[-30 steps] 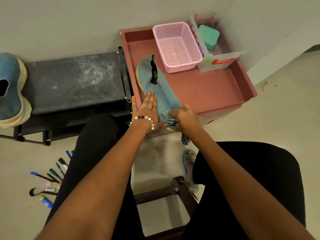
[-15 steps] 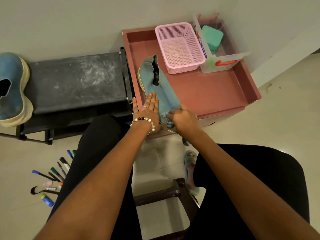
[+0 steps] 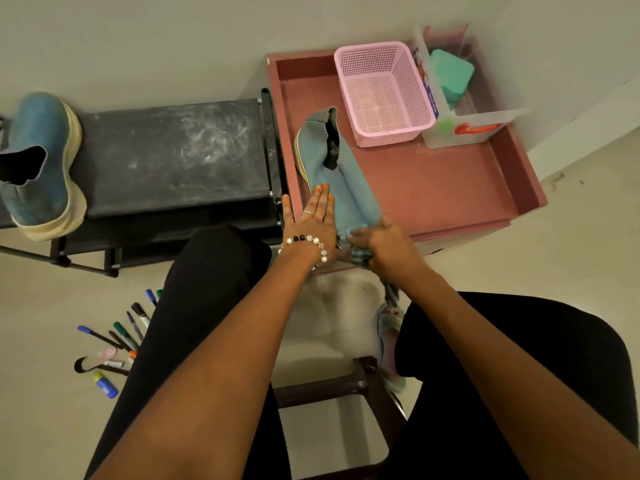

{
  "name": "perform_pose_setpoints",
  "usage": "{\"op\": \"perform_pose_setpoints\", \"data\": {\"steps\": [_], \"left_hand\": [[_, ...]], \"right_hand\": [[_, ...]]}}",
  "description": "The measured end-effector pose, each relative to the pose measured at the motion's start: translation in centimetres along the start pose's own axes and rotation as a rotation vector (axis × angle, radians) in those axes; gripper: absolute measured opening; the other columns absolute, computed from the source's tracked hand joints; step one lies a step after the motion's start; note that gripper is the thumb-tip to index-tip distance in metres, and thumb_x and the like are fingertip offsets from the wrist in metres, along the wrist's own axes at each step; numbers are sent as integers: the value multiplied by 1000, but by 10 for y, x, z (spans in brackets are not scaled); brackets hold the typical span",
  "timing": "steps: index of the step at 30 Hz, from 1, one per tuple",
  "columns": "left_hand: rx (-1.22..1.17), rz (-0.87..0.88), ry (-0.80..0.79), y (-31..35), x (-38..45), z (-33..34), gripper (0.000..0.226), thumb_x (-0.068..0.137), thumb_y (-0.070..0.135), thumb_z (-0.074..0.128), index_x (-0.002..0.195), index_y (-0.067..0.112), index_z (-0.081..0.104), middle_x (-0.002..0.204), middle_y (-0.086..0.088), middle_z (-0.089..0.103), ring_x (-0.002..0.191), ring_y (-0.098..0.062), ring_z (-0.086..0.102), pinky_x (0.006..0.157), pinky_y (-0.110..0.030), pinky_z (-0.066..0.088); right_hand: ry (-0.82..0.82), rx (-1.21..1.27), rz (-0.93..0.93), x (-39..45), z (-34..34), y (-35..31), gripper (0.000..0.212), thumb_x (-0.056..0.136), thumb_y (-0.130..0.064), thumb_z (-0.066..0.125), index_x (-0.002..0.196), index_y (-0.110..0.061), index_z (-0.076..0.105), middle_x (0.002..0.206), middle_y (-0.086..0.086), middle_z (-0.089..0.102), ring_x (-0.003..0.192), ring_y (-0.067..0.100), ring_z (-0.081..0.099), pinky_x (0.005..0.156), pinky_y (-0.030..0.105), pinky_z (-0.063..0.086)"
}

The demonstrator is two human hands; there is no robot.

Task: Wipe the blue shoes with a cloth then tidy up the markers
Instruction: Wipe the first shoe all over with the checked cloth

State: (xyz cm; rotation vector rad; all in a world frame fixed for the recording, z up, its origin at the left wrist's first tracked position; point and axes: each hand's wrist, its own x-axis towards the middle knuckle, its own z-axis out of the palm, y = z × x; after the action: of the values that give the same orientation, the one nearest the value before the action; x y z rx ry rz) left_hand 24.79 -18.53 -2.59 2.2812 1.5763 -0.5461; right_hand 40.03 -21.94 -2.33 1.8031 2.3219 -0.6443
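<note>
My flat, open left hand [image 3: 313, 221] braces the blue knit shoe [image 3: 337, 176]; right hand [image 3: 382, 244] (fist bunching checked cloth [image 3: 358, 256]) sits at its toe, heel pointing away.

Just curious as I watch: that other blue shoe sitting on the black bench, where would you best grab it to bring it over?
Probably by the collar around the dark opening of the blue shoe. It lies upright on the black bench at its left end, opening upward, so fingers can hook in from above; the pale sole gives a second, firmer edge.
</note>
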Motion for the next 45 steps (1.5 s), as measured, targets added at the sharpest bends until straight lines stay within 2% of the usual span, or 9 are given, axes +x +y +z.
{"op": "perform_pose_setpoints", "data": {"steps": [6,12,20,26,31,36,40,42,45], "left_hand": [[-62,6,-12,-1,2,0,117,76,79,43,150,10,-16,155,-3,-29,142,-16,-27,109,-65,-12],[-79,8,-45,-2,5,-3,119,74,81,42,150,11,-16,155,-1,-30,141,-14,-29,108,-67,-12],[-100,8,-78,-2,5,-6,123,71,82,45,149,10,-18,157,-1,-23,142,-15,-26,106,-66,-12],[-59,12,-41,-2,0,-6,111,79,78,38,149,10,-15,155,-2,-29,142,-15,-28,105,-66,-12],[-58,8,-9,-1,0,-3,103,87,65,43,149,10,-18,154,-4,-31,142,-17,-28,109,-67,-10],[-88,14,-35,-1,3,-1,121,74,80,45,149,9,-18,155,-3,-30,142,-16,-28,107,-65,-13],[-84,5,-10,-1,4,0,115,79,75,46,150,11,-17,154,-2,-31,142,-16,-28,108,-66,-12],[-70,5,-4,-1,4,1,111,81,73,46,150,11,-17,154,-2,-31,142,-16,-28,108,-66,-12],[-98,7,-15,0,3,0,118,75,79,45,149,11,-17,155,-1,-30,141,-15,-29,108,-65,-13]], "right_hand": [[-42,-113,137,-11,-15,-9,31,84,-15,59,115,-19,67,110,13,60,105,33,53,82,32,46],[333,-417,-40,51,-24,-21,34,73,-16,39,68,-13,73,63,2,66,61,21,60,71,29,39],[317,-336,-11,112,-41,-27,14,73,-5,58,74,-4,72,73,8,69,85,33,62,80,34,52],[215,-183,-92,59,-17,-12,45,86,-10,43,130,-8,53,135,9,53,121,30,46,99,35,30],[181,43,-16,-19,-2,-9,42,69,0,63,110,-11,70,107,9,70,94,36,58,83,32,45],[135,60,30,-44,-8,-2,46,77,0,57,119,-14,66,122,6,64,100,29,49,75,10,21],[305,-56,-118,-27,-4,-4,35,56,1,66,89,-7,76,88,7,74,66,31,59,61,24,49],[302,-196,-181,-7,-3,0,34,53,-10,79,87,-8,75,86,5,73,65,29,61,58,25,50],[353,-389,-229,34,-8,2,27,68,-21,55,81,-10,75,82,4,72,64,21,61,72,28,41]]}}
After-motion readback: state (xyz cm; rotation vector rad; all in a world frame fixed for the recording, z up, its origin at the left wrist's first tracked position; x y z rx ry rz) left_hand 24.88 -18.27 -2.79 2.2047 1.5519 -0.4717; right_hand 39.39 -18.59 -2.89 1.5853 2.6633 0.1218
